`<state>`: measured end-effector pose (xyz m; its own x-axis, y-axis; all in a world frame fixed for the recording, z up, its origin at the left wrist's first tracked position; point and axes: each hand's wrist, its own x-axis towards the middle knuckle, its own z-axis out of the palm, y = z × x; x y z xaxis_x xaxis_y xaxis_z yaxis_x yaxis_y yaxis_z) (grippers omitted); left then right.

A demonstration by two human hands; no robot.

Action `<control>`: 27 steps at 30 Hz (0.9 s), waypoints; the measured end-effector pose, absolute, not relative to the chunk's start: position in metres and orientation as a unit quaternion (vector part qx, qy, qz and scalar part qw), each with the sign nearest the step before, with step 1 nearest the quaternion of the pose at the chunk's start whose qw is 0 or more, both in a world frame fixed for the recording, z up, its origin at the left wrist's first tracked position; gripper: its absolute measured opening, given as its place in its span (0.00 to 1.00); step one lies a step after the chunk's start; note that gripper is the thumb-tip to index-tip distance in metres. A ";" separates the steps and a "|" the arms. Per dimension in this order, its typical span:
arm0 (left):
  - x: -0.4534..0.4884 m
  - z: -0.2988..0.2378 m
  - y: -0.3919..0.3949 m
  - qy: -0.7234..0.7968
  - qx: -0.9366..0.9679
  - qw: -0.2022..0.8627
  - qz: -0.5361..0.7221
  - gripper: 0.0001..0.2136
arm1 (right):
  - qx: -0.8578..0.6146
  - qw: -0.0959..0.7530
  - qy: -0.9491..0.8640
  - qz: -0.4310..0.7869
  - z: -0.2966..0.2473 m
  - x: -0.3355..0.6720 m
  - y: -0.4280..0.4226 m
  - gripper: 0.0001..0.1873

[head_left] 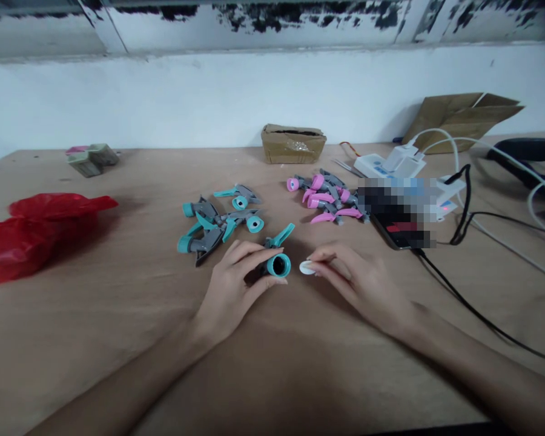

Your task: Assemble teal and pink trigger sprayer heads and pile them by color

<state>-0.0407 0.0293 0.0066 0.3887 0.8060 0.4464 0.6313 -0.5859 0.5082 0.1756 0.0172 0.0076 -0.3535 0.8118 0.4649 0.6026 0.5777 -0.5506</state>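
My left hand (236,280) is closed around a teal and grey spray nozzle (277,257), its round open end facing me just above the wooden table (118,315). My right hand (354,275) pinches a small white disc (307,267) between fingertips, a short gap to the right of the nozzle's opening. Behind my left hand lies a pile of several teal and grey nozzles (220,223). Farther back and to the right sits a pile of pink and grey nozzles (324,197).
A red plastic bag (36,230) lies at the left. A small cardboard box (293,143) stands by the wall, and a green block (92,158) at back left. A phone (397,227), power strip (390,166), cables (472,303) and flattened cardboard (463,115) crowd the right.
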 end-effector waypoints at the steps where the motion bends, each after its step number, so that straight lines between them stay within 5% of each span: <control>1: -0.040 0.007 0.029 0.437 0.823 0.132 0.339 0.15 | -0.444 0.378 -0.796 0.160 0.007 0.175 0.017 0.05; 9: -0.032 0.008 0.020 0.430 0.817 0.171 0.345 0.15 | -0.393 0.454 -0.793 0.101 0.012 0.170 0.008 0.06; 16: -0.027 0.011 0.013 0.415 0.808 0.209 0.362 0.13 | -0.270 0.434 -0.858 0.061 0.012 0.168 0.005 0.09; 27: -0.032 0.009 0.015 0.419 0.807 0.212 0.357 0.14 | -0.301 0.393 -0.868 0.023 0.013 0.166 0.006 0.12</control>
<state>-0.0317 0.0148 0.0086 0.3932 0.8284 0.3990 0.5259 -0.5586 0.6414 0.1664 0.0062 0.0133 -0.5094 0.5406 0.6695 0.5049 0.8178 -0.2761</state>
